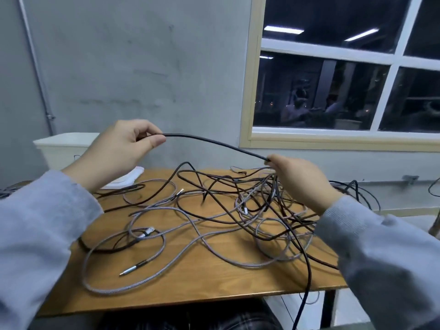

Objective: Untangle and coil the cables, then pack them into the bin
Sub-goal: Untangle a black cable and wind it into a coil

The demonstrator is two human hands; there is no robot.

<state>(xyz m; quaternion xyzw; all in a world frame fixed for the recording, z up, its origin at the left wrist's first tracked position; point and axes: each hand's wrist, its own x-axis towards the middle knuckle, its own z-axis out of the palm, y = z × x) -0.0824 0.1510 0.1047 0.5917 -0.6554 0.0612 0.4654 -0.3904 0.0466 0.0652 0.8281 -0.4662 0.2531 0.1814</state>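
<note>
In the head view, the only one supplied, a stretch of black cable (214,142) is held raised between two hands. It is pinched between thumb and curled fingers of the left hand (119,148), and its other end of the span is gripped in the closed fingers of the right hand (302,179). Below the right hand the same cable appears to drop into the tangle (238,210), and a black length, possibly its continuation, is seen running toward the near edge of the wooden table (214,282) and over it.

The task is judged to be at an early stage. No coiled cable is seen anywhere, and the tangle lies spread beneath and between both hands. The white bin (64,148) stands just behind the left hand, against the wall; its inside is hidden, so whether anything has been packed cannot be told. Untangling, coiling and packing are all left to be done.

By count: one bin, one table, two hands. Cables of at least two kinds are seen, dark ones and grey braided ones (152,256); an exact number cannot be given, since they overlap heavily. At least three metal plug ends are visible below the left hand.
</note>
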